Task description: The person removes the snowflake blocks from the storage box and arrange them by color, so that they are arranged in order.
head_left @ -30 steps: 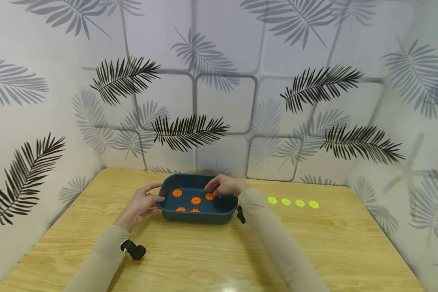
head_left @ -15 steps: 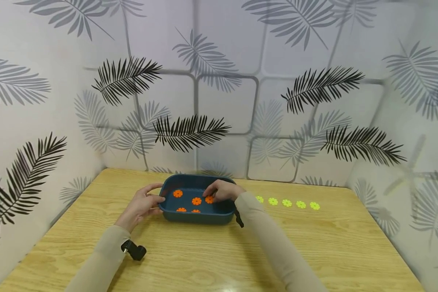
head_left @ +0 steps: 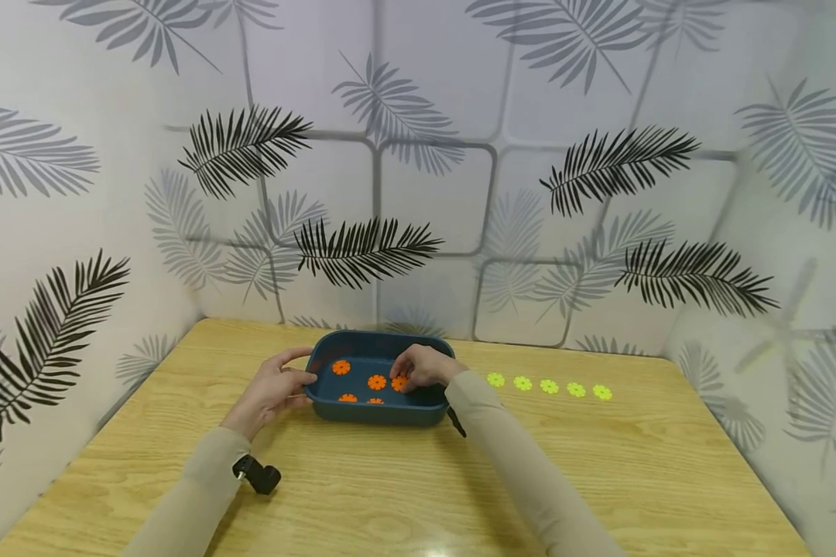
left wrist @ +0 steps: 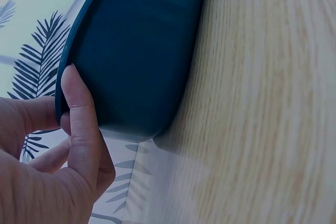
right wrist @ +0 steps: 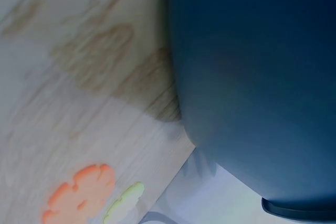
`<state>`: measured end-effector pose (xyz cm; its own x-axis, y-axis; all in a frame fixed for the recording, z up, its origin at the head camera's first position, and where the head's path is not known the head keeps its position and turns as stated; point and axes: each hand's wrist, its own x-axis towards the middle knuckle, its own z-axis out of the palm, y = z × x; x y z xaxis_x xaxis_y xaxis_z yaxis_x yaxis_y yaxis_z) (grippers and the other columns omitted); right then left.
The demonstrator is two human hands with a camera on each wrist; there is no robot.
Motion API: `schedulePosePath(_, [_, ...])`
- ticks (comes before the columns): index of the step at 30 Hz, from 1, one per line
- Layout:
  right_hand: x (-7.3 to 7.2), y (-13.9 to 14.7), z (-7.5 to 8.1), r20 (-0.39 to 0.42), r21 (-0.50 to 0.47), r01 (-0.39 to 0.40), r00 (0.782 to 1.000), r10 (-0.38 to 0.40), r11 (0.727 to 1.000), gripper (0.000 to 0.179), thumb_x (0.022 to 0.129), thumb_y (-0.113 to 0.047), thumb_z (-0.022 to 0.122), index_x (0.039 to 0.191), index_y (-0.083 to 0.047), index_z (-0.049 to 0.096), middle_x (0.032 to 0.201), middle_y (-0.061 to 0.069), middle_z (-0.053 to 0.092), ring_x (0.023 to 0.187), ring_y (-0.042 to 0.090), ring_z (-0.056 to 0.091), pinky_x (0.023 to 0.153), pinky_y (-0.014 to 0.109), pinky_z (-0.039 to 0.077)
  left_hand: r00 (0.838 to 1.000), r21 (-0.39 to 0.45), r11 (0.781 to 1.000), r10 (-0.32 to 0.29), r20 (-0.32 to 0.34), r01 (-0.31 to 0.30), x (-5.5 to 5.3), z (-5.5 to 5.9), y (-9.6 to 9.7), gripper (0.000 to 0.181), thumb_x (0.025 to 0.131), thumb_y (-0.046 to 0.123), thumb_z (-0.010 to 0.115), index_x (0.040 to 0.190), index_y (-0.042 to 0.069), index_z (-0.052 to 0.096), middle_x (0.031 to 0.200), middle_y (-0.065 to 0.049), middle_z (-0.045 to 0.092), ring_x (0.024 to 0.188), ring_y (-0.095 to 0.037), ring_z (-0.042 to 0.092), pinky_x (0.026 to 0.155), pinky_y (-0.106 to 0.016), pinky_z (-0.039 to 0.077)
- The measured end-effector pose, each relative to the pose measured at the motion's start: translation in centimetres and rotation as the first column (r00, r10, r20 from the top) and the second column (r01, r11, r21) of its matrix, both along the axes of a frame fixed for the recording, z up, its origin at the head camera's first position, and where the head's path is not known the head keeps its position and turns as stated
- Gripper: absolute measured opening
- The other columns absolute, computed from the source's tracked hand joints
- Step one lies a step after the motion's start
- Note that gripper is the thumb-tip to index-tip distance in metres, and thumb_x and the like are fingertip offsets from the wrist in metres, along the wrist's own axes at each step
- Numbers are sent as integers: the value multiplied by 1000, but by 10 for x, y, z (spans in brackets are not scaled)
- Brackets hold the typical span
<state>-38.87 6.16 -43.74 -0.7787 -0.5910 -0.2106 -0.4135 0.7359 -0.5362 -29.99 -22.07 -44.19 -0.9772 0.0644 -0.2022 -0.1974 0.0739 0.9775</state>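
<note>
My left hand (head_left: 272, 391) grips the left end of a dark blue plastic bin (head_left: 383, 416). In the left wrist view its fingers curl over the rim of the bin (left wrist: 136, 51). My right hand (head_left: 428, 365) reaches down inside the bin's right side, its fingertips curled around an orange flower-shaped disc (head_left: 399, 384). Beside that lie other orange discs, one in the middle (head_left: 377, 382) and one farther left (head_left: 340, 367). Two more show partly above the front wall. The right wrist view shows the bin's outer wall (right wrist: 252, 93) but not the hand.
On the wooden table (head_left: 362, 487), several yellow-green flower-shaped discs (head_left: 549, 386) form a row right of the bin. The right wrist view also shows an orange disc (right wrist: 79, 198) outside the bin, next to a yellow-green one (right wrist: 125, 203). A patterned wall covering (head_left: 432, 193) stands behind.
The orange disc at my right fingertips has shifted slightly toward the front of the bin. My right forearm moved a little left, uncovering another yellow-green disc. The left hand kept its grip.
</note>
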Motion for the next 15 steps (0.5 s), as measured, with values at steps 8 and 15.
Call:
schedulePosePath(8, [0, -1, -2, -55, 15, -72, 996, 72, 997, 24, 82, -5, 78, 104, -14, 74, 107, 0, 70, 99, 17, 63, 87, 30, 55, 1000, 23, 1000, 12, -7, -12, 0, 1, 0, 62, 95, 4, 60, 151, 15, 36, 101, -15, 63, 77, -22, 70, 62, -31, 61])
schedulePosePath(15, [2, -1, -1, -123, 28, -99, 987, 102, 995, 23, 81, -10, 80, 103, -16, 77, 104, -1, 72, 95, 15, 65, 82, 28, 56, 1000, 27, 1000, 13, -4, -13, 0, 1, 1, 62, 95, 3, 59, 151, 13, 36, 101, -16, 65, 77, -22, 70, 61, -29, 60])
